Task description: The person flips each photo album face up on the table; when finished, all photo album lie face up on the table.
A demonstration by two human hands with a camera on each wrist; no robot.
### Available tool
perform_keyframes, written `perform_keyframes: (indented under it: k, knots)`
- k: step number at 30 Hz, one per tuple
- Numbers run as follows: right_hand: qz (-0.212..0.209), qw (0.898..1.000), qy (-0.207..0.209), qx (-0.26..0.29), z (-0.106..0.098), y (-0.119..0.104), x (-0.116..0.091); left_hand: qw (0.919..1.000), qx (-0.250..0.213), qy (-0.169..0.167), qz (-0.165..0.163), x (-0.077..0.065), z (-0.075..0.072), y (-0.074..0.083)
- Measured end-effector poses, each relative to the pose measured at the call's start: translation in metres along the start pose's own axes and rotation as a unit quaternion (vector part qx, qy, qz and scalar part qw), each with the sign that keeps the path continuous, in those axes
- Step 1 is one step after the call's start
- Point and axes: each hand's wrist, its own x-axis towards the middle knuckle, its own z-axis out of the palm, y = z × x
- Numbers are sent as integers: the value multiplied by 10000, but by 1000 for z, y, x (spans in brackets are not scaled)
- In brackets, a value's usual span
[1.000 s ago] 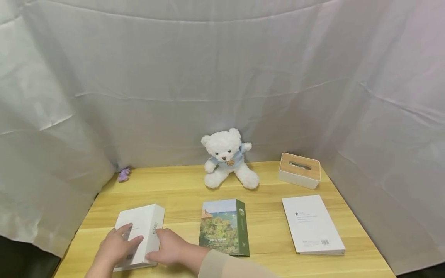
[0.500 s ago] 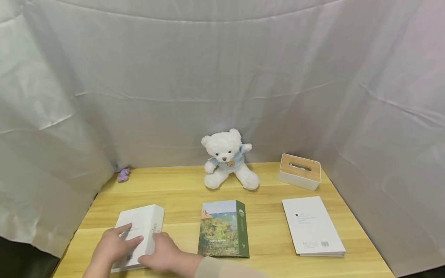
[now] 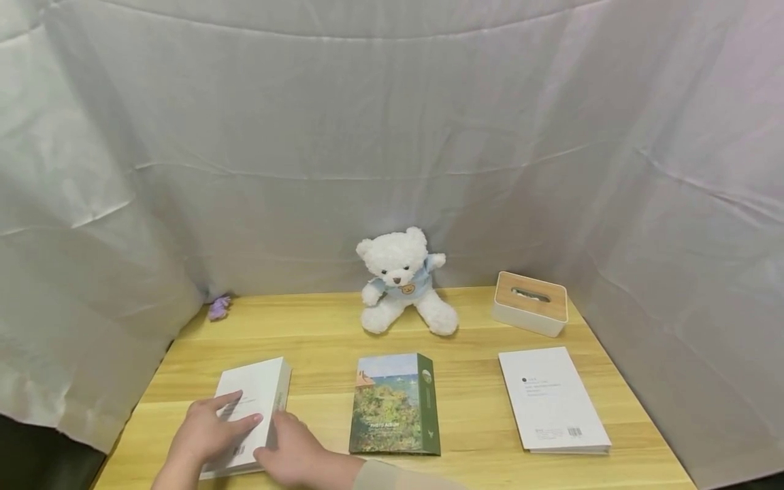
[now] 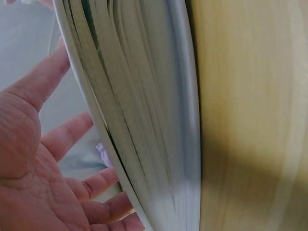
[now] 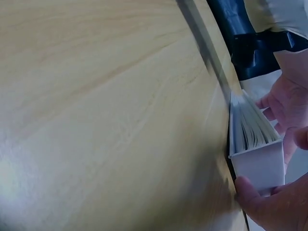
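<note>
I saw the white book (image 3: 251, 408) lying at the near left of the bench (image 3: 465, 340), its page edges facing the middle. My left hand (image 3: 205, 432) lay flat on its cover with the fingers straight and spread, pressing rather than gripping. My right hand (image 3: 294, 452) was at the book's right edge, its fingers curled against the page side; from the right wrist view the thumb (image 5: 255, 199) pinched the near corner of the book, and the cover looked slightly raised off the pages. Just to the right lay a photo album (image 3: 394, 403) with a green spine, and farther right a white booklet (image 3: 553, 400). Behind them sat a white teddy bear (image 3: 404, 280) and a tissue box (image 3: 529, 303) with a wooden lid. A small purple thing (image 3: 218, 307) sat at the far left corner.
</note>
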Motion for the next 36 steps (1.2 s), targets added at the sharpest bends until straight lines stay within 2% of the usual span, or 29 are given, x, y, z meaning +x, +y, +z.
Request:
perform_keyframes:
  k: [6,10,12,17,21,29,36]
  knots:
    - [80,9999,-25,108,-3,-1,-3,9999,-133,-2,77,2,0,-3]
    - [-41,9987,91,492,-9,0,-5,9995,-304,-44,112,1,-1,0]
    - [-93,9961,156,866,-12,1,-5,9991,-399,-101,101,0,-2,2]
    - [-224,9901,413,1325,-19,4,-4,9977,-639,-213,105,-3,-3,4]
    - [-229,9910,504,1218,-24,3,-4,9957,-860,-308,144,-5,-3,6]
    - [-273,9963,531,619,-35,3,-3,9917,-1217,-401,143,-6,1,13]
    - [-340,9944,573,816,-44,2,-3,9886,-1423,-449,194,-9,3,17]
